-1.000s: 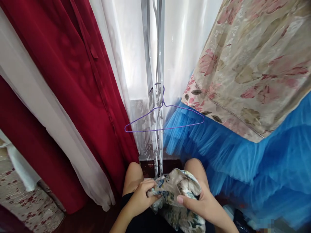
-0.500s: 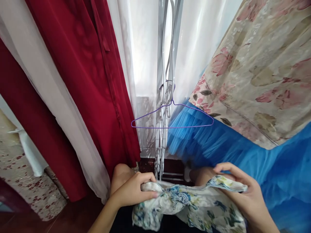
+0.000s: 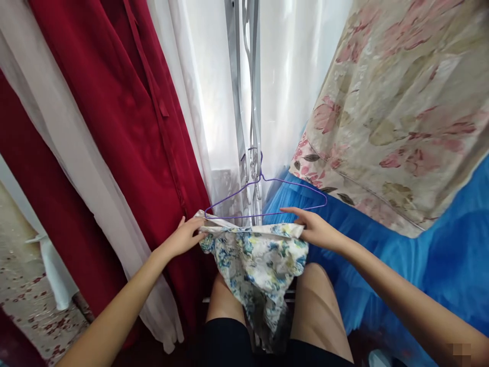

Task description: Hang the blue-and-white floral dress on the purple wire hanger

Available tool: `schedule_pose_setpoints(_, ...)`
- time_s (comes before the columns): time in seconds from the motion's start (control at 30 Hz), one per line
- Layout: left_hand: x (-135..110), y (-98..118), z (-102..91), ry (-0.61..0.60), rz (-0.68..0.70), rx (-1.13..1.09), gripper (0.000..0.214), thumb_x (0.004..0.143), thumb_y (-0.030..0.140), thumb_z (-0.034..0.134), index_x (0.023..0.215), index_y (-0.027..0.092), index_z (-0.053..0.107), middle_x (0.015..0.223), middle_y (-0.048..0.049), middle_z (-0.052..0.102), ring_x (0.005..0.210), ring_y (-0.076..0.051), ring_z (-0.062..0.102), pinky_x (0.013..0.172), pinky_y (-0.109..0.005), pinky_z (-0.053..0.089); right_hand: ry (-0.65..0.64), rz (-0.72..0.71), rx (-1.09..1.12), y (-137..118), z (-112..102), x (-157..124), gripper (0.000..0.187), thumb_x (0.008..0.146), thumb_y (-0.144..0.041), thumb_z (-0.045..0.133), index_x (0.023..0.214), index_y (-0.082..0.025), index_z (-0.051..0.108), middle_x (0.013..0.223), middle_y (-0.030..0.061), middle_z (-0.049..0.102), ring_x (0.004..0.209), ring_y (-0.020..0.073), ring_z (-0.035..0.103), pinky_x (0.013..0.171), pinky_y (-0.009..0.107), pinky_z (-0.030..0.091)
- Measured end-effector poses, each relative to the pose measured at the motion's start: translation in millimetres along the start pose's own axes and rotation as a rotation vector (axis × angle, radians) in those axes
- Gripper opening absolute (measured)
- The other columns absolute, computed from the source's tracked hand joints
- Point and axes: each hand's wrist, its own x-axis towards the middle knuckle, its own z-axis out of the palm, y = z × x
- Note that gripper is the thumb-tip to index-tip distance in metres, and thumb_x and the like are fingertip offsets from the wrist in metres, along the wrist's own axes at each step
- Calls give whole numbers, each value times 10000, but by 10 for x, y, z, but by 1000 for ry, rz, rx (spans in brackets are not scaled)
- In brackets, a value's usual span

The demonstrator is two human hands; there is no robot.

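A white garment with a blue and yellow floral print [image 3: 255, 262] hangs stretched between my hands, just under a purple wire hanger [image 3: 267, 196]. My left hand [image 3: 185, 237] pinches the garment's left top corner, and my right hand [image 3: 311, 228] grips the right top corner. The garment's upper edge nearly meets the hanger's bottom wire; I cannot tell whether they touch. The hanger's hook is caught on a silver metal window grille [image 3: 248, 117] straight ahead. My bare knees show below the cloth.
Red curtain [image 3: 114, 127] and sheer white curtain [image 3: 69, 153] hang to the left. A blue tulle skirt [image 3: 382, 255] and a beige cloth with pink flowers [image 3: 401, 112] fill the right. A red-speckled cloth [image 3: 34, 300] lies low on the left.
Both hands rose from my lap to just below the hanger, spreading the bunched floral garment open so it now hangs flat between them.
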Motion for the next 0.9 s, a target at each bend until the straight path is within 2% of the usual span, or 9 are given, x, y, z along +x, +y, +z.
schedule_pose_setpoints(0.13, 144, 370, 119, -24, 170, 138, 293, 558, -18, 801, 640, 217, 647, 1096, -107, 750, 1277, -307, 584, 1247, -563, 122, 74, -23, -252, 131, 92, 267, 434, 753, -129, 600, 1158, -145, 756, 842, 82, 783, 738, 231, 700, 641, 271, 456)
schedule_pose_setpoints(0.27, 77, 637, 431, -142, 440, 281, 268, 528, 82, 862, 572, 235, 646, 1183, -103, 738, 1298, -356, 566, 1259, -501, 186, 133, -20, -446, 100, 289, 226, 290, 814, -161, 580, 1008, -200, 791, 902, 80, 800, 831, 247, 727, 662, 265, 428)
schedule_pose_setpoints(0.4, 96, 710, 743, -189, 597, 489, 192, 659, 182, 813, 582, 204, 638, 1143, -99, 734, 1135, -308, 638, 1090, -394, 419, 124, -19, -490, 28, 342, 120, 285, 780, -157, 603, 998, -199, 782, 903, 83, 799, 851, 256, 730, 672, 268, 422)
schedule_pose_setpoints(0.47, 152, 670, 820, -92, 603, 578, 210, 761, 259, 756, 615, 187, 624, 904, -67, 709, 853, -216, 641, 810, -296, 483, 175, -27, -469, 49, 251, 58, 348, 771, -158, 605, 1080, -205, 758, 894, 70, 793, 839, 253, 724, 684, 276, 426)
schedule_pose_setpoints(0.53, 199, 611, 856, -6, 599, 633, 264, 829, 323, 706, 635, 177, 602, 692, -4, 586, 653, -148, 524, 626, -255, 396, 331, -24, -407, 127, 89, -16, 523, 773, -177, 614, 1294, -210, 656, 830, 40, 772, 777, 238, 703, 684, 283, 433)
schedule_pose_setpoints(0.6, 211, 566, 876, 8, 583, 665, 319, 854, 363, 686, 627, 170, 574, 617, 26, 494, 598, -123, 442, 571, -252, 327, 532, -11, -343, 239, -108, -81, 738, 777, -208, 628, 1494, -191, 457, 738, 2, 728, 686, 223, 663, 658, 286, 431)
schedule_pose_setpoints(0.67, 186, 557, 891, 3, 575, 686, 356, 868, 386, 677, 616, 167, 554, 602, 33, 465, 586, -116, 419, 558, -257, 308, 616, 1, -336, 345, -291, -114, 807, 773, -229, 638, 1539, -175, 387, 693, -14, 694, 637, 215, 628, 637, 289, 426)
schedule_pose_setpoints(0.8, 135, 612, 847, 15, 686, 722, 285, 887, 370, 665, 695, 171, 597, 796, -17, 598, 742, -153, 563, 696, -266, 431, 508, 6, -400, 386, -478, -90, 457, 772, -247, 631, 1218, -168, 695, 716, 38, 709, 679, 228, 637, 639, 299, 423)
schedule_pose_setpoints(0.9, 199, 588, 691, 124, 727, 689, 224, 849, 390, 707, 826, 181, 629, 1123, -87, 621, 1044, -229, 616, 860, -305, 494, 524, -13, -346, 248, -490, -101, 138, 764, -231, 617, 809, -163, 728, 678, 48, 689, 650, 201, 611, 606, 282, 401)
